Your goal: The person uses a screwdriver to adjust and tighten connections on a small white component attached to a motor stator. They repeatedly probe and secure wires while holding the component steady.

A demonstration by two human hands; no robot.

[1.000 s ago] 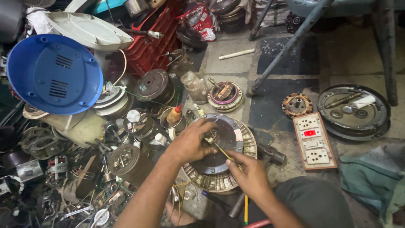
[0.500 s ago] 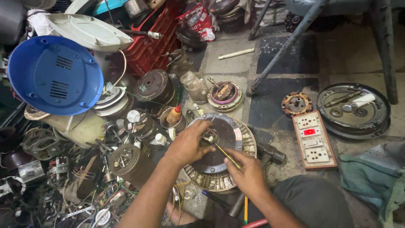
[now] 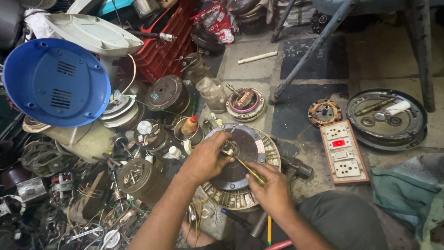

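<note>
motor: the round fan motor (image 3: 240, 166) sits on the floor (image 3: 305, 51) right in front of your knees, dark cover plate up, with the ring of stator slots showing along its lower edge.

left hand: your left hand (image 3: 203, 159) is curled shut over the motor's 9 o'clock side, fingertips pinching the small hub fitting (image 3: 228, 148) at the centre.

right hand: your right hand (image 3: 270, 187) is closed around a thin yellow-handled screwdriver (image 3: 245, 169), tip aimed toward 10 o'clock, into the hub.

how to do it well: I'd say keep the tip seated square before you lean on it, since that fitting looks small and a slip would land on your left fingers. Brace the left palm on the cover so the motor doesn't spin. Small turns, wrist low.

wires: loose yellow leads (image 3: 200, 210) trail out at the motor's 7 o'clock, so mind you don't pinch them under the rim.

around you: another yellow tool (image 3: 268, 230) lies by your leg at 6 o'clock. Socket board (image 3: 343, 150) with a red light sits at 3 o'clock, a second open motor shell (image 3: 386, 115) beyond it. Blue round cover (image 3: 54, 82) is up at 10 o'clock, over a heap of parts.

can't tell: whether it's a screw or a clip in that hub, too small to make out.
</note>
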